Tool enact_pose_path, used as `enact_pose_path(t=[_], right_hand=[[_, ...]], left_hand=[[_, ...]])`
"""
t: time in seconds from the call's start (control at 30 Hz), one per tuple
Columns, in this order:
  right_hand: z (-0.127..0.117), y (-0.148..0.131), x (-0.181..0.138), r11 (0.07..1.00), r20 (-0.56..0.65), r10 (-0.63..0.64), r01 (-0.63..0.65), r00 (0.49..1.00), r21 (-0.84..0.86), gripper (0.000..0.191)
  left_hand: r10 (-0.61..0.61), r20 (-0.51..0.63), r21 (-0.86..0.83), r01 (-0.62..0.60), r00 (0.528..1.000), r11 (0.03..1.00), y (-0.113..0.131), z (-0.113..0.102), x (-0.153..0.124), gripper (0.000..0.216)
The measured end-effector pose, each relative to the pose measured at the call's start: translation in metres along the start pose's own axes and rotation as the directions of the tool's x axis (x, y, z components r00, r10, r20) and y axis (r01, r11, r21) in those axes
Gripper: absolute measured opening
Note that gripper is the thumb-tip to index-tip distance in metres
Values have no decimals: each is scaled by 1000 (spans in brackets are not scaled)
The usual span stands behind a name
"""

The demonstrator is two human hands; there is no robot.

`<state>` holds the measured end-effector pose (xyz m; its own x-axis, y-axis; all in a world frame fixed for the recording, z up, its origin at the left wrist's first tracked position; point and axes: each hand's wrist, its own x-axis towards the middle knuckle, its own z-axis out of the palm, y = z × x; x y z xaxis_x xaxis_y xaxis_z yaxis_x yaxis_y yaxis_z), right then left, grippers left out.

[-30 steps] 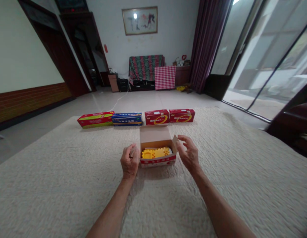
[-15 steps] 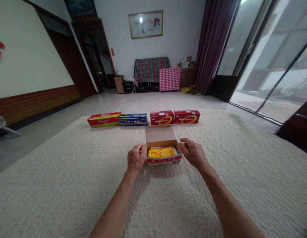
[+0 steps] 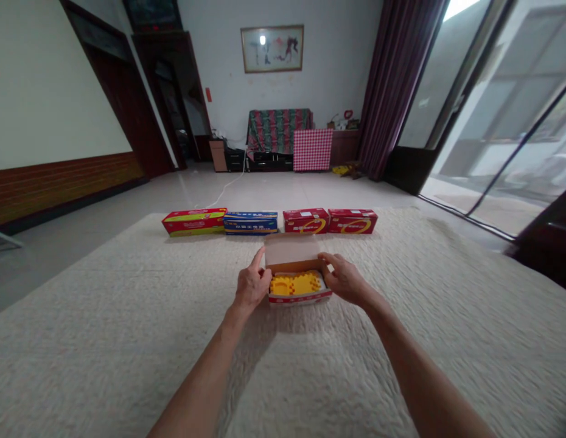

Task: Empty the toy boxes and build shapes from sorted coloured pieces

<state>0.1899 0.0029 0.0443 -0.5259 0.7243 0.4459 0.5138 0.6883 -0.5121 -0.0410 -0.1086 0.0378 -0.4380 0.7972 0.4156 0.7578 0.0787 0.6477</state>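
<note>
A small cardboard box with a red and white front stands on the quilted cover, its lid raised at the back. Yellow plastic pieces with toothed edges lie inside, beside something whitish at the right end. My left hand is at the box's left side, thumb against the wall and index finger stretched up along the lid's left edge. At the back right corner, my right hand grips the box where lid and side wall meet. The right fingertips are partly hidden.
Beyond the open box stand a red and yellow-green box, a blue box and two dark red boxes in a row. They rest on the cream quilted cover. A checked cloth hangs by the far wall.
My left index finger has stretched up to the lid's edge. The right hand has come in against the box's back right corner. The lid leans slightly left, and the view has shifted a little.
</note>
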Motion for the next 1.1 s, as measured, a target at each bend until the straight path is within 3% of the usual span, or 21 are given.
enact_pose_path(t=[0.23,0.4,0.5,0.77,0.93,1.1], right_hand=[[62,-44,35,977,-166,-138,161,976,139,56],[109,-59,45,931,-268,-113,196,957,307,65],[126,-63,43,911,-296,-83,193,952,363,64],[129,-66,34,910,-325,-51,178,944,375,57],[128,-70,31,952,-359,-65,166,931,258,57],[130,-71,30,952,-322,-10,107,947,285,55]], left_hand=[[112,-244,86,-94,963,992,-63,-25,24,39],[235,-350,162,-188,907,969,-96,-40,39,37],[288,-395,153,-246,873,957,-106,-43,39,37],[307,-383,129,-278,871,952,-107,-43,27,45],[294,-308,137,-263,905,955,-109,-50,22,53],[229,-207,83,-216,951,973,-111,-55,19,66]])
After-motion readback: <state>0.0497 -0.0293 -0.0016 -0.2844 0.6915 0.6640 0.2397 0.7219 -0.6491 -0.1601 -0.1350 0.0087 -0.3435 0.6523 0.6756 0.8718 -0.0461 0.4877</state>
